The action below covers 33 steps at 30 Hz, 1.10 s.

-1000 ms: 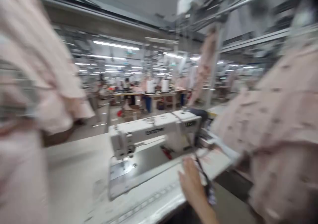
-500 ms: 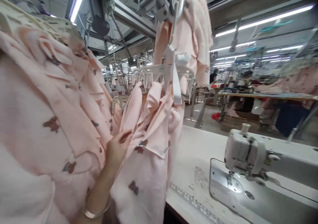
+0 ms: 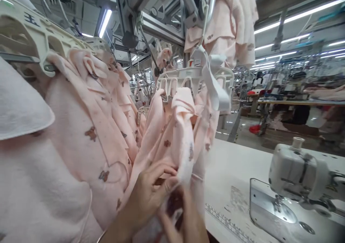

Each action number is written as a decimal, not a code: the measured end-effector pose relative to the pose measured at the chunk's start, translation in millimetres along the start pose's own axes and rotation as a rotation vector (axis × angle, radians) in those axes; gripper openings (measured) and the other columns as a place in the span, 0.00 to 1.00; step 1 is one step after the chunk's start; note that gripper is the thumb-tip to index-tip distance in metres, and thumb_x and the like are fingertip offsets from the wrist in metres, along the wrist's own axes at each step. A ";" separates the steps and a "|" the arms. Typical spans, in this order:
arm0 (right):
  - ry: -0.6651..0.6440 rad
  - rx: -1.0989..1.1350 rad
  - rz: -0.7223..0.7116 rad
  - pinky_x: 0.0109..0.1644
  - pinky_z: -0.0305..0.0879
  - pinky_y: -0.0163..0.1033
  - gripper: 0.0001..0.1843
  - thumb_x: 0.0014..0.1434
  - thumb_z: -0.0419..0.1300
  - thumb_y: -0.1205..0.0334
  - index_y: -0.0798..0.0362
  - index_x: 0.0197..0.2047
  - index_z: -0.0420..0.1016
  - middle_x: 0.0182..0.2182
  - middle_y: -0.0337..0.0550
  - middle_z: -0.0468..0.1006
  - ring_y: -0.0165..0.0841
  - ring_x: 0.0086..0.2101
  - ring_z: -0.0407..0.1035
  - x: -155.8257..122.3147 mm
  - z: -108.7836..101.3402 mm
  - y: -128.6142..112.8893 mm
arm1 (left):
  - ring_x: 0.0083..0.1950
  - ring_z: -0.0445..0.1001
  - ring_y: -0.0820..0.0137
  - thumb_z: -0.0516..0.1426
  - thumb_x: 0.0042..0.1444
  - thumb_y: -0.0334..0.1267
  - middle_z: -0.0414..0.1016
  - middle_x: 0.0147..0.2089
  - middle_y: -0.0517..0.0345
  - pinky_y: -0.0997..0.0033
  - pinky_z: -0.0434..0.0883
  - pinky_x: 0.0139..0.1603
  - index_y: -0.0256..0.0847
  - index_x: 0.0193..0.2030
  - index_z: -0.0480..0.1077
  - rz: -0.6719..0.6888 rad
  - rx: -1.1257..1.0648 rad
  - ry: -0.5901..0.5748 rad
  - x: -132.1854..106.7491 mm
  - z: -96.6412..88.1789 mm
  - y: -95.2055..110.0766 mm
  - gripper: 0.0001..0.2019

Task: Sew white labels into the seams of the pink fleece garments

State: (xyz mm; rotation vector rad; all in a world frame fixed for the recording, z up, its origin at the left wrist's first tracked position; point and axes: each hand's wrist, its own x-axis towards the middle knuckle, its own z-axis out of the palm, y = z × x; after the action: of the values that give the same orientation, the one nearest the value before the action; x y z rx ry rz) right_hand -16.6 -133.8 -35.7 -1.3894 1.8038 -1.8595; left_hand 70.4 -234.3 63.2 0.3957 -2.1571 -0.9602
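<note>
Pink fleece garment pieces [image 3: 167, 142] with small brown bear prints hang from a white plastic clip hanger [image 3: 185, 74] in front of me. My left hand [image 3: 151, 192] is closed in a pinch on the edge of a pink fabric piece [image 3: 184, 146] that hangs down from this hanger. Just right of it and lower, my right hand [image 3: 188, 214] is beside the same cloth, smeared by motion. Its fingers are bent around a dark patch, and whether they grip the cloth is unclear. A white ribbon [image 3: 212, 81] dangles from the hanger's hook.
On the left, more pink garments [image 3: 91, 128] hang from a cream hanger [image 3: 40, 31]. To the right, a white sewing machine [image 3: 299, 171] stands on a white table [image 3: 229, 160] with a ruler strip along its edge. Metal rails [image 3: 159, 27] run overhead.
My right hand has come into view beside the left. My left hand has moved right and down along the cloth, and the front fabric piece now hangs folded differently. The view has shifted left.
</note>
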 end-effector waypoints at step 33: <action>0.047 0.136 0.146 0.36 0.63 0.35 0.12 0.63 0.52 0.51 0.48 0.34 0.69 0.28 0.38 0.71 0.32 0.31 0.67 -20.7 -103.3 5.2 | 0.37 0.76 0.61 0.59 0.50 0.59 0.78 0.36 0.52 0.65 0.74 0.38 0.37 0.52 0.70 -0.552 -0.635 0.097 1.0 14.7 -10.3 0.30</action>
State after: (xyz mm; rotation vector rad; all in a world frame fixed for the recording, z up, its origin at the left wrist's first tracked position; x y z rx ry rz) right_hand -81.6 -51.0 -30.5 -1.1451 1.7139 -1.9142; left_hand 58.9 -234.2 49.3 0.7101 -1.5541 -1.8130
